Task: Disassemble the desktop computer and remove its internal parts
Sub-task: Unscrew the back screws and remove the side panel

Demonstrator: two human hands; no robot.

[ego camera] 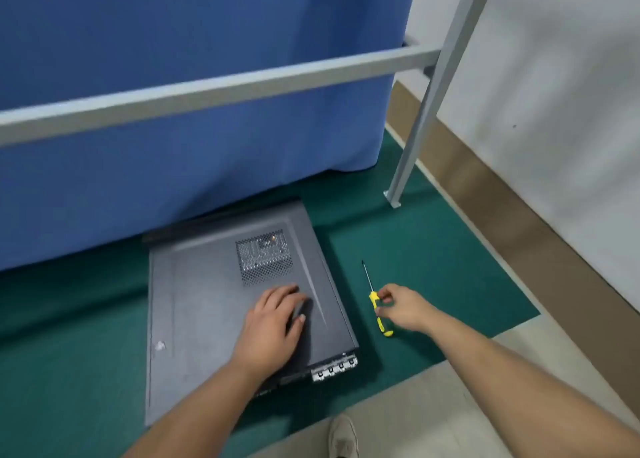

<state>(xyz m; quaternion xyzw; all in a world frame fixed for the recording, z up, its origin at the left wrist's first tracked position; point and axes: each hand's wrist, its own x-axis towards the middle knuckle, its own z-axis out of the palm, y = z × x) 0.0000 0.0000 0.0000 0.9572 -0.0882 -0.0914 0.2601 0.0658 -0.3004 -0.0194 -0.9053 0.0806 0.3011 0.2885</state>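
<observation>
A dark grey desktop computer case (207, 305) lies on its side on a green mat, its side panel with a mesh vent (265, 256) facing up. My left hand (273, 322) rests flat on the panel just below the vent, fingers spread. To the right of the case a screwdriver (375, 305) with a yellow and black handle lies on the mat, its tip pointing away from me. My right hand (401, 307) is at the handle, fingertips touching it; whether the fingers have closed on it is unclear.
The green mat (433, 260) covers the floor beneath the case. A blue curtain (190, 145) hangs right behind the case. A grey metal frame bar (221, 86) crosses overhead, with its leg (412, 145) standing at the right. A shoe (343, 437) shows at the bottom.
</observation>
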